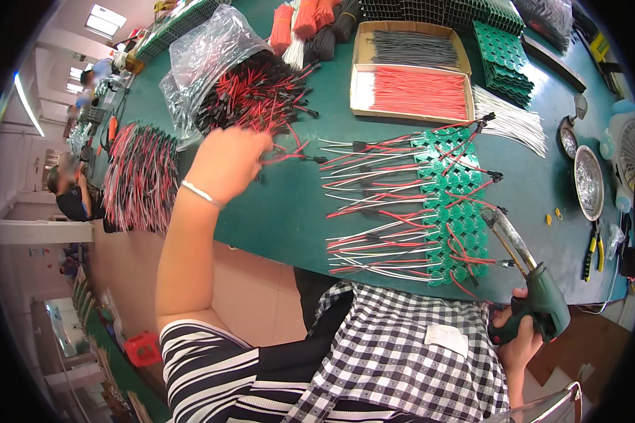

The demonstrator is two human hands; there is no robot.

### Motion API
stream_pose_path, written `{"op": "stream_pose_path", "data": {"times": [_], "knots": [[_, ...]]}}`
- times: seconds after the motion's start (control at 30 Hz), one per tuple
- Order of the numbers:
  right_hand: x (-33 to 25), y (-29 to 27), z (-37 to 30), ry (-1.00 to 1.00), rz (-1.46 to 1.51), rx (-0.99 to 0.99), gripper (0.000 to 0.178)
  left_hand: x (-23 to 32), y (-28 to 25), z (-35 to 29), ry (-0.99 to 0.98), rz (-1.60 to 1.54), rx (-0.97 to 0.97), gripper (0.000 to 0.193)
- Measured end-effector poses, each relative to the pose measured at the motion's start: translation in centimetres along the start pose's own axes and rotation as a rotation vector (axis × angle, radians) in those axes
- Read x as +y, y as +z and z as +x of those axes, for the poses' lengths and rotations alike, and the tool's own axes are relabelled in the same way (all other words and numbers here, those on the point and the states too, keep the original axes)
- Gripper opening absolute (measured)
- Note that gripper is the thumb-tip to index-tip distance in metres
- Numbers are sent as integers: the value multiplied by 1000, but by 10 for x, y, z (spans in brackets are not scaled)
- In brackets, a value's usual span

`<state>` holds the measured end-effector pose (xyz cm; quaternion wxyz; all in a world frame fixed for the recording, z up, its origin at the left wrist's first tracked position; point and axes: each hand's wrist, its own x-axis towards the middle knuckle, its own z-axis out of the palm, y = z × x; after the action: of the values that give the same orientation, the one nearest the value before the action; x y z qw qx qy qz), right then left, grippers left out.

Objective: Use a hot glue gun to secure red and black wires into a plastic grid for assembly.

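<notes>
My left hand (229,161) is closed on a connector lead (289,156), a short red wire with a small black plug. Just beyond it lies a heap of red-and-black connector leads (250,95), partly inside a clear plastic bag (208,46). At the table's front right edge my right hand (518,345) grips a dark green soldering gun (547,299). Its metal tip points toward a panel of small round green circuit boards (436,243). White, red and black wires stick out leftward from the panel, and several red-and-black leads with plugs lie across it.
Behind the panel are cardboard trays of red wires (420,93) and grey wires (413,49), plus loose white wires (511,120). Stacked green boards (501,60) stand farther back. At right are a metal dish (588,183), pliers (593,250) and a fan (624,151). A wire bundle (140,176) hangs over the left edge.
</notes>
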<state>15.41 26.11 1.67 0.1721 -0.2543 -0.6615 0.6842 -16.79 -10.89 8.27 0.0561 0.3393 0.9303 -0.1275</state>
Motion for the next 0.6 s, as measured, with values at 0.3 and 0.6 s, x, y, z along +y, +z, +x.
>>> {"op": "stream_pose_path", "data": {"times": [0.3, 0.6], "knots": [[4, -4, 2, -15, 29, 24, 45, 15, 45, -71, -222, -322, -13, 25], [1, 2, -3, -49, 20, 9, 49, 43, 68, -33, -425, -623, 150, 23]]}}
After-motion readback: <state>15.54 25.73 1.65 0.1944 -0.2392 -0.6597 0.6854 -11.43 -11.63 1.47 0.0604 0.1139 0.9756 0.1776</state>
